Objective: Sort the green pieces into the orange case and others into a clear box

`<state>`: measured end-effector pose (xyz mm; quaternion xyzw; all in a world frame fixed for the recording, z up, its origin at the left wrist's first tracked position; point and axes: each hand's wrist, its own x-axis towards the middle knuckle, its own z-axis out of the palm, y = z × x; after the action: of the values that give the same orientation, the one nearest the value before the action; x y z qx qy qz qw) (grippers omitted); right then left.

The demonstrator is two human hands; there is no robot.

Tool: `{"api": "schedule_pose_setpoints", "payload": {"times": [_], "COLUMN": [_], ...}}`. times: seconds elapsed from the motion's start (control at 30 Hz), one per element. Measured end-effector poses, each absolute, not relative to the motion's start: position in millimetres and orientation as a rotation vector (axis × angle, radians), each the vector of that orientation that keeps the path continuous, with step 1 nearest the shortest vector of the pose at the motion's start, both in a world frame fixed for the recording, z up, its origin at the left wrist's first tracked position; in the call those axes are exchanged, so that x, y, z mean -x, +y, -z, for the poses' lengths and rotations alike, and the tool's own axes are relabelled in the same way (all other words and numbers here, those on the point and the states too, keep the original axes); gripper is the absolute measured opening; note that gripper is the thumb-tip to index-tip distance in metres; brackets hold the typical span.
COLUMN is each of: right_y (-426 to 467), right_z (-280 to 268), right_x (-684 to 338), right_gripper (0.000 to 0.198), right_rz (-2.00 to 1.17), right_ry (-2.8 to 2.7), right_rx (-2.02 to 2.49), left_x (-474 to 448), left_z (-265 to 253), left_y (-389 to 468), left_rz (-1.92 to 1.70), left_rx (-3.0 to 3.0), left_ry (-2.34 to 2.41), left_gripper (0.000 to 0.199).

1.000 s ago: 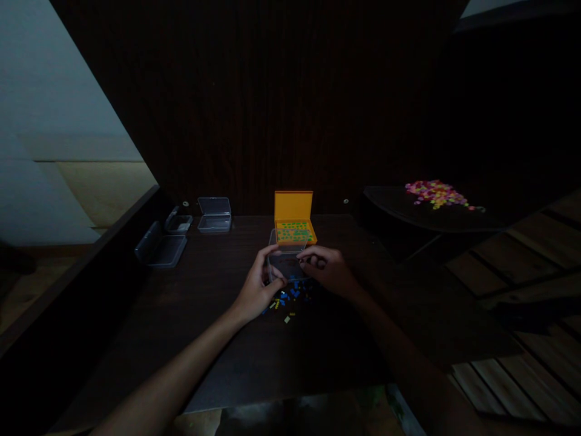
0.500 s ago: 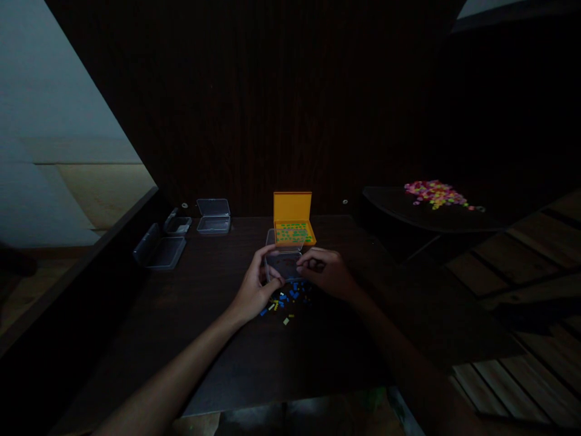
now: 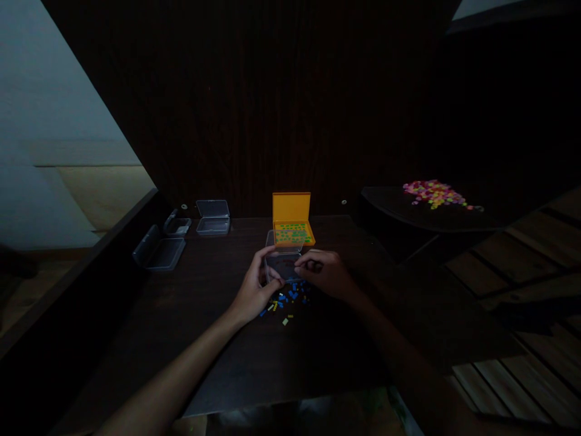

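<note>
My left hand (image 3: 256,283) grips a clear plastic box (image 3: 284,266) by its left side, thumb at the near edge. The box's lid stands open at the far side. My right hand (image 3: 323,271) is closed at the box's right edge, fingertips pinched together; whatever they hold, if anything, is too small to make out. Below the box lie loose small bricks (image 3: 293,295), blue, yellow and pale, scattered on the dark table (image 3: 236,363). Just behind stands an open orange box (image 3: 291,206) with small green pieces (image 3: 290,233) in its base, seen partly through the clear lid.
Several open clear boxes stand at the back left, including one clear box (image 3: 213,225) by the rear panel and a larger box (image 3: 166,253) near the left side board (image 3: 82,272). A heap of pink and yellow pieces (image 3: 436,194) lies on a curved shelf at right.
Almost nothing differs. My right hand has shifted very slightly left at the clear box's edge; my left hand keeps its hold on the box.
</note>
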<state>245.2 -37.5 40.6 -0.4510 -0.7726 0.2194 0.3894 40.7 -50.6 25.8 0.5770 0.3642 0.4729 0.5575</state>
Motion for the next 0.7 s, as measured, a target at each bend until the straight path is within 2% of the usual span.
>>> {"api": "schedule_pose_setpoints", "payload": {"times": [0.2,0.7], "right_y": [-36.3,-34.7], "right_z": [-39.9,-36.3], "right_x": [-246.6,-247.1], "right_gripper": [0.008,0.007], "right_rz": [-0.458,-0.464], "right_ry": [-2.026,-2.003], "right_rx": [1.151,1.119], "left_x": [-41.5,-41.6], "left_z": [-25.5,-24.2], "left_y": [-51.8,-51.2], "left_rz": [-1.104,-1.106], "left_rx": [-1.352,-1.356], "left_ry": [0.864,0.846], "left_gripper": [0.064,0.066]}}
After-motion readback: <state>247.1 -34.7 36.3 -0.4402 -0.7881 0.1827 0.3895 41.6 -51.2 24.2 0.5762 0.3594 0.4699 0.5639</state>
